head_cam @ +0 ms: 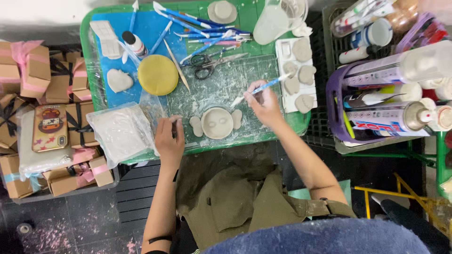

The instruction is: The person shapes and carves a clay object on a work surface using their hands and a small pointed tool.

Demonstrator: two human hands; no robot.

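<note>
Here we have the round clay face point(217, 123) lying flat on the cutting mat point(221, 87), just inside the near rim of the green tray point(89, 70), with a small clay ear touching each side. Our left hand point(169, 141) rests beside the left ear, fingers curled loosely together and steadying the mat rather than gripping anything we can make out. Our right hand point(266, 104) is closed pen-fashion on a blue modelling tool point(258, 91), whose pale tip points down and left toward the upper right of the face, near it but apart. To work the piece well, we judge it best to keep the left fingers close against the clay so it cannot slide, and to bring the tip in at a shallow angle with light pressure, since soft clay likely dents easily. The face sits close to the tray's front edge, so strokes are better drawn away from us. Open room lies on the mat above the face, up to the scissors point(207, 63). Left of that stands the yellow disc point(158, 74); to the right, the white tray of clay pieces point(297, 75) hems in the right wrist.
</note>
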